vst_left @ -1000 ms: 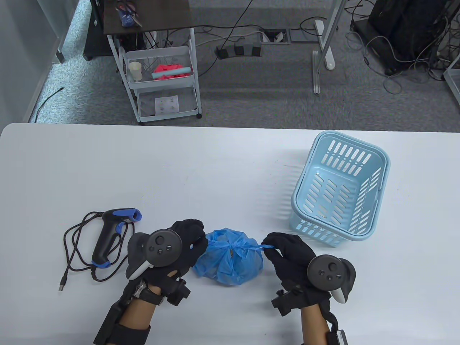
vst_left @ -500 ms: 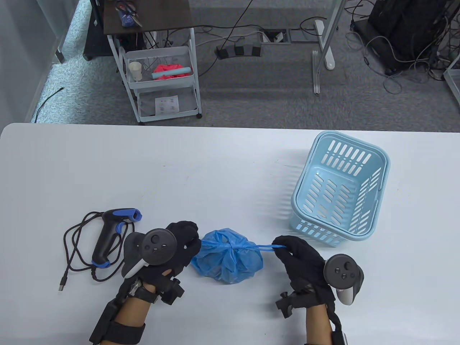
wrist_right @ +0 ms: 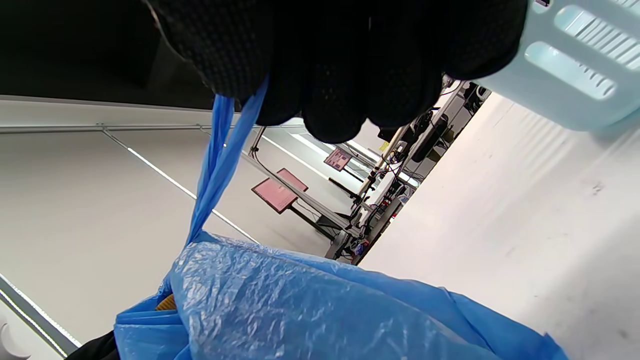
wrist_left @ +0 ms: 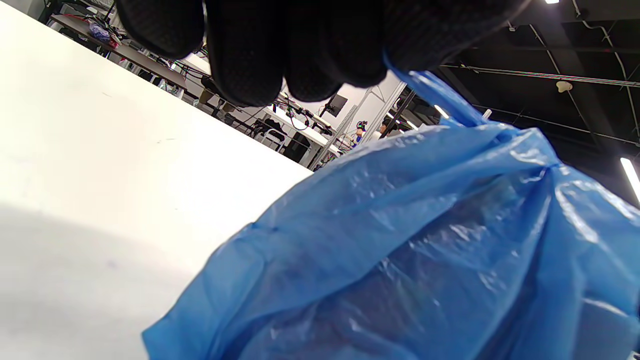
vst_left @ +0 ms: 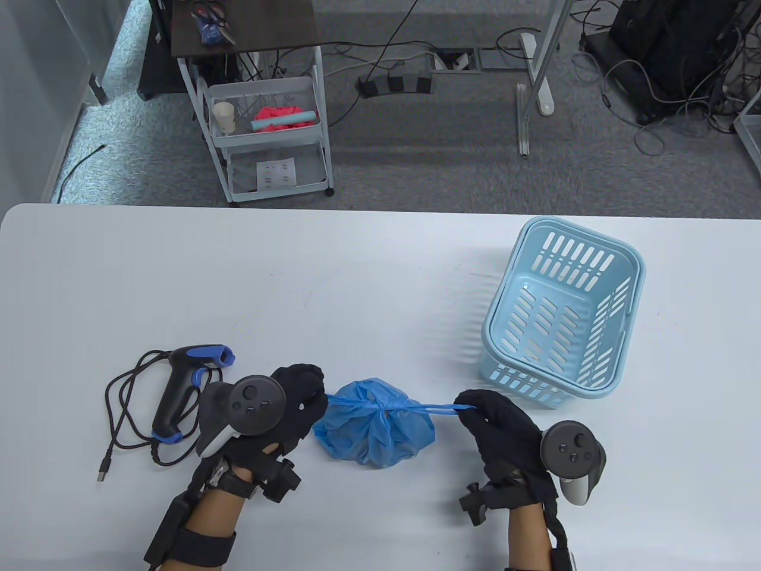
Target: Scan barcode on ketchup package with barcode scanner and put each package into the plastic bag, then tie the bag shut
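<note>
The left hand's gloved fingers (wrist_left: 300, 45) curl at the top, pinching a twisted strand of the crinkled blue plastic bag (wrist_left: 425, 240) on the white surface (wrist_left: 100, 175).

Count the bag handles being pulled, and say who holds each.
2. Left hand pinches one handle of the blue bag; right hand pinches the other handle, stretched taut.

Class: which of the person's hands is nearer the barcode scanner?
Left. The left hand sits just right of the barcode scanner; the right hand is beyond the blue bag.
</note>
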Available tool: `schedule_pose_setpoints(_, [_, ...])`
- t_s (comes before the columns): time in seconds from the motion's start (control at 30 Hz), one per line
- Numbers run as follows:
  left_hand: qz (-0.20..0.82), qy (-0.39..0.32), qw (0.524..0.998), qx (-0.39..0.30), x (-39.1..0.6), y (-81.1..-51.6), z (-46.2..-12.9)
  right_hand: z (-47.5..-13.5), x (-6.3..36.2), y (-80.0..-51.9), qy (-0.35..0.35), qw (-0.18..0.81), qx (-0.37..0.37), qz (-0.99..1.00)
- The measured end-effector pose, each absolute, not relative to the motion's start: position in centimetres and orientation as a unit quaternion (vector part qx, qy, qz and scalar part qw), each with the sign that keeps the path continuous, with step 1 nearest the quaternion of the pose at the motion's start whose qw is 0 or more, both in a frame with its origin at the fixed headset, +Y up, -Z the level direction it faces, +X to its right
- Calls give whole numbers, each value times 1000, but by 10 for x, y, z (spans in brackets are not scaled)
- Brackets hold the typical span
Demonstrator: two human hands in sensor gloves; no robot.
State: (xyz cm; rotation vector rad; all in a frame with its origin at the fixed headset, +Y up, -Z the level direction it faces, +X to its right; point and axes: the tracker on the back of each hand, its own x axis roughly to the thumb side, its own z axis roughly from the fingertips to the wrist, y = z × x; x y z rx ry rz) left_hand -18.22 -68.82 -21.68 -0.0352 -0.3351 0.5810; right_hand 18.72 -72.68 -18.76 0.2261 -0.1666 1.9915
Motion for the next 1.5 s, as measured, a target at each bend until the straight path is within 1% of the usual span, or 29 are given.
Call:
schedule_pose_setpoints(0.57, [272, -169, 947, -20, -187, -687, -218, -188, 189, -727, -72, 525, 88, 844])
schedule_pose_setpoints(0.83, [260, -166, 951, 3, -197, -675, -212, -189, 185, -725, -66, 495, 91, 862])
schedule_pose_setpoints(0.9, [247, -166, 955, 7, -203, -670, -209, -189, 184, -727, -64, 498, 91, 860])
schedule_pose_setpoints(1.1, [146, -148, 978, 36, -224, -661, -193, -189, 183, -728, -59, 496, 90, 861])
schedule_pose_setpoints(1.23, [91, -125, 987, 40, -237, -670, -183, -189, 182, -728, -59, 495, 90, 862])
schedule_pose_setpoints(1.4, [43, -102, 994, 16, -245, -691, -179, -188, 180, -728, -62, 490, 91, 865])
schedule_pose_setpoints(1.5, [35, -94, 995, -3, -249, -705, -180, -187, 180, -728, -64, 483, 91, 868])
